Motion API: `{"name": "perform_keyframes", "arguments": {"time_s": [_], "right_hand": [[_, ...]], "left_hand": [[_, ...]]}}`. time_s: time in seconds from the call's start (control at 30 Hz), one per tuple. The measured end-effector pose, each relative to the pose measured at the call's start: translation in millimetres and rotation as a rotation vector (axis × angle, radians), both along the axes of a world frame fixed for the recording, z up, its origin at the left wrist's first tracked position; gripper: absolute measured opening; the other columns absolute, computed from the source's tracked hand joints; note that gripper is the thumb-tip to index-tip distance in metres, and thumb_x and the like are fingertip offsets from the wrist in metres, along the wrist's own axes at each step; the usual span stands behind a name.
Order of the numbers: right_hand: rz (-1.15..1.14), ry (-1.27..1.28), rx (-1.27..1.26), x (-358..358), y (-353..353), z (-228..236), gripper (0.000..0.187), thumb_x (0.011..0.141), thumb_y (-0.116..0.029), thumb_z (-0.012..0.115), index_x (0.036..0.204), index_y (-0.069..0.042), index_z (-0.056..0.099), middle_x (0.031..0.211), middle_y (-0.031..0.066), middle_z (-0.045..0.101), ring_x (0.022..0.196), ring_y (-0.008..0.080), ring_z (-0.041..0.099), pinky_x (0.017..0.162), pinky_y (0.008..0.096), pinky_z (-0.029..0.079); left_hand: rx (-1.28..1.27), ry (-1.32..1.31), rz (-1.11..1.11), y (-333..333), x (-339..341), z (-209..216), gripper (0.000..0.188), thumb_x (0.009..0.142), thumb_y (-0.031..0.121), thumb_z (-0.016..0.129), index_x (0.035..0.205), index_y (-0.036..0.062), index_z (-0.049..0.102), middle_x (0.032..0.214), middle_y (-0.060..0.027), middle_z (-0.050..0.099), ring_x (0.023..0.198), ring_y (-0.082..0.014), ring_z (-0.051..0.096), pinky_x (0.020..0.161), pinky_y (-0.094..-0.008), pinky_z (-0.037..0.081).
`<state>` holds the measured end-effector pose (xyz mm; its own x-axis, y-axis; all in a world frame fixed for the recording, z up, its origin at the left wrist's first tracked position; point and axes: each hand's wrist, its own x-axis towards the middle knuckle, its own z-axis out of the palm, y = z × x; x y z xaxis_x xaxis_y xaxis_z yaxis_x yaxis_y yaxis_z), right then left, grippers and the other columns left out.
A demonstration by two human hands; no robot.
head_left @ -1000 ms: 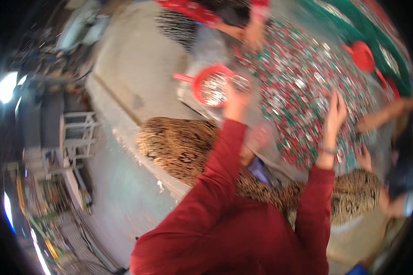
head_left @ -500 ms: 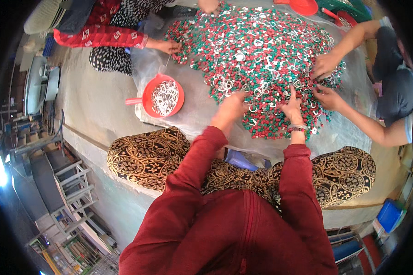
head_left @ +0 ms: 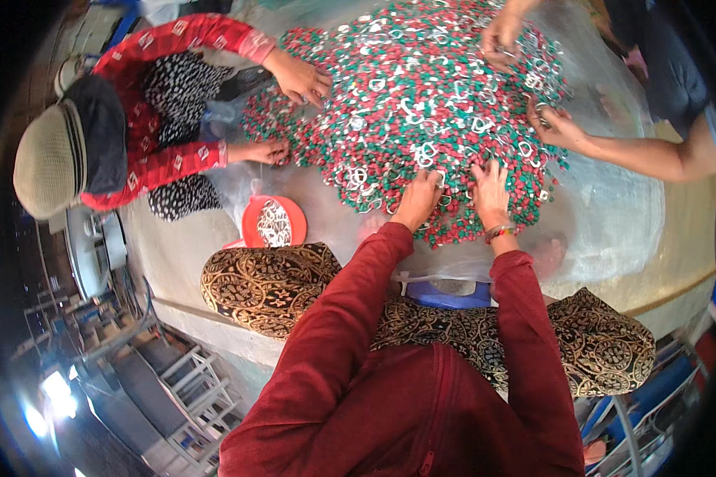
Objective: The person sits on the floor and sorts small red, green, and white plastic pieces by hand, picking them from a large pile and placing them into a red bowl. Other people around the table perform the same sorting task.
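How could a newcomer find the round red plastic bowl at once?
Start at the broad heap of red, green and white pieces. From its lower left, look toward the person's black-and-gold patterned left trouser knee. Just above that, the round red plastic bowl stands out by its white contents, unlike the mixed-colour heap.

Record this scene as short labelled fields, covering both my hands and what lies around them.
left hand: the left hand touches the pile's near edge; grip unclear
right hand: the right hand is beside it, fingers apart on the pile
pile: mixed pile of small red and green pieces with white rings
container: red bowl with white pieces inside, left of the pile
surface: clear plastic sheet under the pile
co-workers: one at left in red patterned sleeves, one at right; both have hands at the pile
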<state>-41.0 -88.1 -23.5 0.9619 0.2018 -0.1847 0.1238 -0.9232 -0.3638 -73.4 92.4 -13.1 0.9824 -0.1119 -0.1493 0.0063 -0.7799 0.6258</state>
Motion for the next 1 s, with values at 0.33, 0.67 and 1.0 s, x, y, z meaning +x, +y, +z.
{"name": "perform_keyframes", "arguments": {"time_s": [0.33,0.67,1.0], "right_hand": [[-0.484,0.553,0.776,63.3,-79.6,24.1,0.016,0.084,-0.011,0.062,0.096,-0.001,0.065,0.082,0.0103,0.063,0.060,0.0192,0.062,0.043,0.0333,0.053],[-0.482,0.488,0.881,23.7,-20.5,62.1,0.047,0.081,-0.004,0.058,0.127,-0.011,0.053,0.082,0.0155,0.066,0.049,0.0189,0.061,0.042,0.0285,0.048],[-0.134,-0.077,0.413,-20.3,17.4,-1.6,0.009,0.076,-0.005,0.064,0.085,-0.004,0.063,0.083,0.0152,0.061,0.074,0.0318,0.063,0.068,0.0400,0.051]], "left_hand": [[-0.109,0.018,-0.141,-24.8,100.3,40.1,0.027,0.076,0.027,0.074,0.087,0.0022,0.068,0.085,-0.0145,0.062,0.084,-0.0245,0.061,0.076,-0.0371,0.047],[-0.930,0.641,0.245,-9.5,66.7,52.6,0.032,0.097,0.031,0.047,0.094,0.0001,0.056,0.080,-0.0058,0.057,0.069,-0.0167,0.060,0.057,-0.0295,0.053],[-1.326,0.642,0.302,0.7,47.4,72.7,0.025,0.098,0.027,0.043,0.098,0.0035,0.051,0.081,-0.0076,0.056,0.071,-0.0180,0.059,0.056,-0.0312,0.053]]}}
